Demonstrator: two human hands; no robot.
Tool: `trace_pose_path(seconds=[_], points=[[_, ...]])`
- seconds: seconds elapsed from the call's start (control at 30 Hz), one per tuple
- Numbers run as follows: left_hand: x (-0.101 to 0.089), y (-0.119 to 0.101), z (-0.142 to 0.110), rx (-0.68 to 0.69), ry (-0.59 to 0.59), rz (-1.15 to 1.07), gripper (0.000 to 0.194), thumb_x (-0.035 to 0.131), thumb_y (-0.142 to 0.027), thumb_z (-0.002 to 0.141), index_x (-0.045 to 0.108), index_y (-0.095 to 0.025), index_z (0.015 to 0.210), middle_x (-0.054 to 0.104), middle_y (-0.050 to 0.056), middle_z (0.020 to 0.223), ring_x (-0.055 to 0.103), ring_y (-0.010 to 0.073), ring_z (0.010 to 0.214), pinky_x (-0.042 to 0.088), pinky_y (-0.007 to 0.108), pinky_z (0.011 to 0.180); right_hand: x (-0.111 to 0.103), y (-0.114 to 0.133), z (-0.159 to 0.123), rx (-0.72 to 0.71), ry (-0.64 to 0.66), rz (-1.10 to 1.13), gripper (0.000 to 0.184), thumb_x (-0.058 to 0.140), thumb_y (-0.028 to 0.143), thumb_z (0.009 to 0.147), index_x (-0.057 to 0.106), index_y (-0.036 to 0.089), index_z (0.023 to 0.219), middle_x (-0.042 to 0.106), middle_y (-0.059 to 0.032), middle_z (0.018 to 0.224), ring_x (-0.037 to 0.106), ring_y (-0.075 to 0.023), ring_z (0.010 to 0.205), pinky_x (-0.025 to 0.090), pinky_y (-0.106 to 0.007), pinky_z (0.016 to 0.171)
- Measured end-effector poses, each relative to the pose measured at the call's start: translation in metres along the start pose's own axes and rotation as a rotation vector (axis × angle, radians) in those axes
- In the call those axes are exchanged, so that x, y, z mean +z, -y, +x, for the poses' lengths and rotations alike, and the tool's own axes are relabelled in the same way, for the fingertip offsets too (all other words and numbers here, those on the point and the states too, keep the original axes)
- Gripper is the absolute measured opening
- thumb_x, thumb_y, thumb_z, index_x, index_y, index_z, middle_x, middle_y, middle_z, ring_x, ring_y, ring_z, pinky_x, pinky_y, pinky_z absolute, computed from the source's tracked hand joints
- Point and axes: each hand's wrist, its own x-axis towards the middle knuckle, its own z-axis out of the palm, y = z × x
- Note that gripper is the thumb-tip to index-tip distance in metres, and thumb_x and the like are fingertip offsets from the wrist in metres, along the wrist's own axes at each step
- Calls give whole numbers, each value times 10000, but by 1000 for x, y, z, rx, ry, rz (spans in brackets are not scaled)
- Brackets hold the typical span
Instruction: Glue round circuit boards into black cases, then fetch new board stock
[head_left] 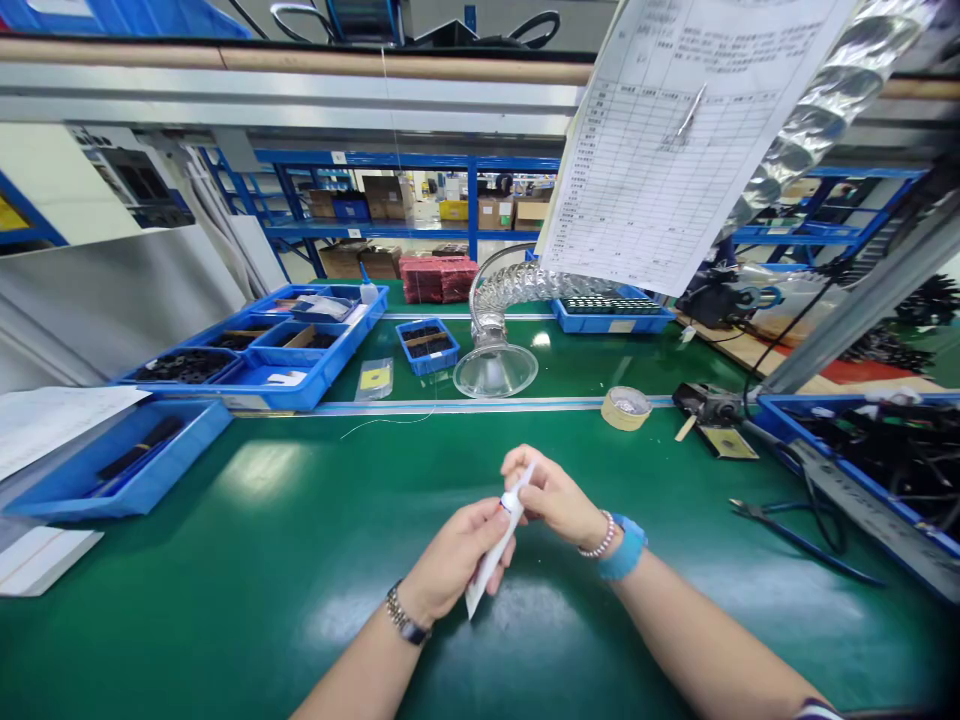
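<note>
A slim white squeeze tube [491, 562] slants between my hands over the green bench, its flat end toward me. My left hand [469, 550] is closed around the tube's body, with the thumb along its side. At the upper end, my right hand [553, 497] pinches the pale narrow tip [527, 476], just above a white collar. The right fingers partly cover that tip, so its exact shape is hard to make out.
A clear funnel hood [495, 372] on a foil duct stands beyond my hands. Blue parts trays [307, 385] sit at left, near a small blue bin [427, 350]. Rightward are a tape roll [625, 410], pliers [806, 540] and a cable-filled bin [780, 425]. Papers [660, 150] hang above.
</note>
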Motion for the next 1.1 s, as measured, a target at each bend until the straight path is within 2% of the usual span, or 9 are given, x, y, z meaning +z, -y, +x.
trace_pose_path(seconds=[0.07, 0.13, 0.23, 0.4, 0.63, 0.77, 0.9, 1.0, 1.1], points=[[-1, 1, -3, -40, 143, -60, 398, 480, -529, 787, 502, -147, 897, 478, -44, 551, 365, 37, 320, 191, 169, 313, -1, 2, -2, -92, 115, -151, 253, 592, 423, 744, 486, 199, 792, 468, 46, 604, 422, -69, 461, 314, -206, 439], [-1, 1, -5, -76, 227, 17, 408, 600, -510, 694, 503, -146, 853, 448, -61, 543, 309, 26, 329, 181, 175, 323, -1, 3, -4, -266, 112, -381, 259, 563, 376, 757, 454, 189, 615, 417, 44, 546, 376, -67, 470, 284, -217, 459], [4, 0, -6, -76, 125, 338, 299, 680, -360, 636, 483, -152, 723, 417, -70, 560, 296, 36, 429, 233, 174, 399, 4, 1, -6, -426, 39, -561, 398, 503, 315, 769, 291, 185, 458, 278, 57, 472, 248, -61, 446, 203, -236, 448], [11, -1, 1, 66, -166, 713, 141, 512, -290, 760, 524, -152, 786, 562, 2, 712, 440, 117, 623, 352, 220, 590, 13, -10, -4, -325, -215, -522, 412, 465, 303, 771, 242, 192, 442, 208, 66, 449, 188, -59, 425, 164, -243, 425], [-7, 22, 14, 78, -384, 1099, 138, 401, -217, 788, 505, -194, 875, 617, 39, 708, 533, 163, 591, 330, 239, 559, 19, -27, 1, -212, -365, -471, 406, 463, 308, 766, 244, 191, 444, 193, 72, 430, 191, -56, 422, 162, -222, 400], [-8, 22, 18, -3, -413, 1329, 159, 372, -215, 800, 481, -213, 916, 636, 64, 757, 589, 206, 651, 313, 256, 542, 18, -32, 3, -73, -388, -551, 395, 470, 325, 780, 311, 179, 448, 246, 74, 425, 242, -51, 429, 198, -204, 408], [-25, -1, 13, -164, -522, 1486, 272, 324, -424, 835, 465, -248, 988, 636, 72, 805, 603, 279, 688, 330, 294, 524, -32, -17, -5, 207, -462, -705, 291, 545, 437, 766, 558, 173, 644, 537, 57, 583, 475, -69, 569, 366, -173, 517], [-65, -14, 11, -299, -713, 1475, 473, 241, -578, 815, 469, -247, 1064, 617, 108, 920, 595, 317, 723, 389, 352, 545, -110, 8, -27, 339, -780, -798, 322, 446, 441, 850, 592, 162, 780, 622, -9, 826, 549, -116, 783, 433, -230, 698], [-105, -8, 15, -362, -761, 1453, 504, 217, -525, 833, 505, -211, 1103, 564, 138, 1061, 581, 321, 815, 427, 396, 608, -187, 30, -53, 551, -1061, -842, 270, 460, 375, 873, 578, 146, 954, 595, -65, 1007, 560, -154, 893, 454, -350, 802]])
